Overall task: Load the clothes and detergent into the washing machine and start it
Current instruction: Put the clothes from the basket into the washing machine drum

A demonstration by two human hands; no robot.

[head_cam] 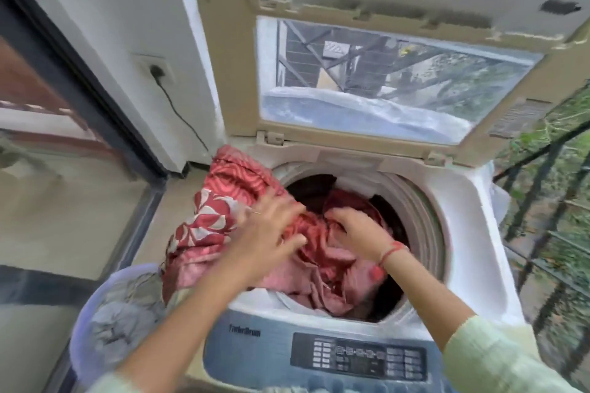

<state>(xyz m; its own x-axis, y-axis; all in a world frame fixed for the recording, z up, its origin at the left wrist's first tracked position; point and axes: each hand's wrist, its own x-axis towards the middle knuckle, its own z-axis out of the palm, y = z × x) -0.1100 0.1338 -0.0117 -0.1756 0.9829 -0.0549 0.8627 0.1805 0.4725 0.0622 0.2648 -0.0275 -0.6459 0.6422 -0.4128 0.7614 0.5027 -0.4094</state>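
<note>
A top-loading washing machine (472, 233) stands with its lid (383, 41) raised. A large red patterned cloth (210, 217) hangs half over the drum's left rim and half inside the drum (424, 220). My left hand (271, 233) rests on the cloth at the rim, fingers spread and pressing it. Inside the drum, my right hand (354, 230) is closed on a bunch of the same red cloth. The control panel (357, 357) lies at the machine's front edge. No detergent is visible.
A pale laundry basket (92, 313) with grey clothes sits low at the left of the machine. A wall socket (156, 70) with a black plug and cable is on the white wall behind. A dark sliding door frame runs along the left; a railing and greenery lie at the right.
</note>
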